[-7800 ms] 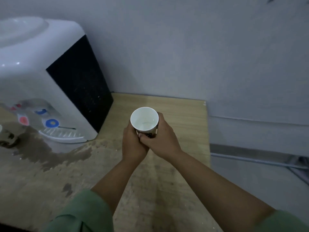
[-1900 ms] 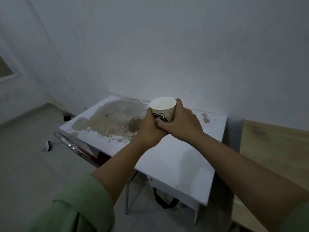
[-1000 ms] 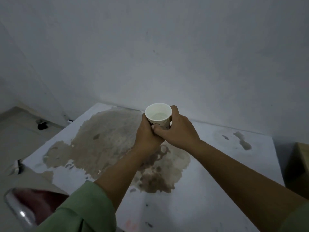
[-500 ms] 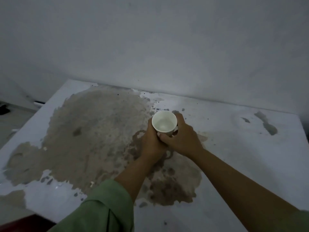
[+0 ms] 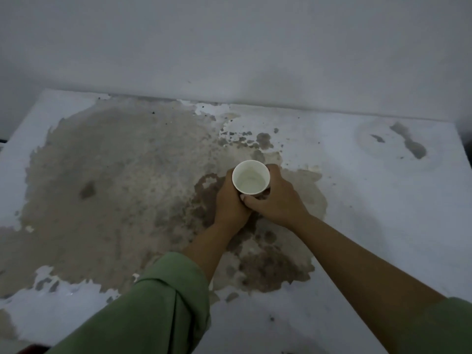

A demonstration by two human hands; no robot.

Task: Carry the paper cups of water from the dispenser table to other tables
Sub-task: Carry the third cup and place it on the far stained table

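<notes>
A white paper cup (image 5: 250,180) holding water stands upright low over the middle of a white table (image 5: 370,200). Both hands wrap its sides: my left hand (image 5: 229,203) from the left, my right hand (image 5: 277,200) from the right with the thumb across the front. The cup's base is hidden by my fingers, so I cannot tell whether it touches the tabletop.
The table's paint is worn off in a large brown patch (image 5: 122,190) left of the cup, with darker stains under my wrists. A plain grey wall (image 5: 229,47) runs along the table's far edge. Smaller marks (image 5: 408,144) lie at the far right.
I walked from the dispenser table to this white table with the cup in both hands. Over the last second the cup came down toward the tabletop and the view tilted downward.
</notes>
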